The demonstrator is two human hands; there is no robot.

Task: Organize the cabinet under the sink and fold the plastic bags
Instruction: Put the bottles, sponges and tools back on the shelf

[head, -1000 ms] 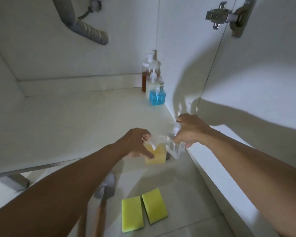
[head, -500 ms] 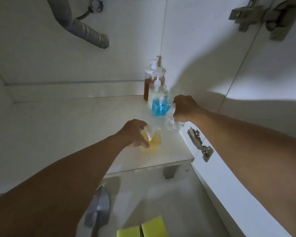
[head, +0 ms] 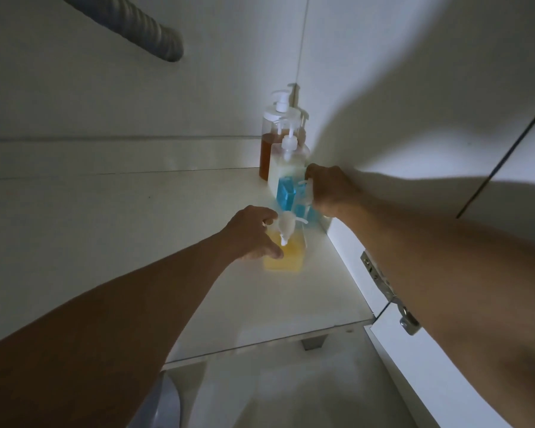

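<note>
Head camera looks into the cabinet under the sink. Nearest, the left hand [head: 254, 233] grips a yellow soap bottle [head: 286, 257] by its pump, on the cabinet shelf [head: 136, 230]. Farther in, the right hand [head: 328, 191] seems clamped on a clear bottle [head: 303, 205], which is blurred. Behind stand a blue bottle [head: 286, 193], a white bottle [head: 288, 163] and a brown bottle [head: 267, 149] in the back right corner, touching each other.

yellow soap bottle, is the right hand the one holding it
No, the left hand grips the yellow soap bottle, while the right hand holds a clear bottle further back.
</note>
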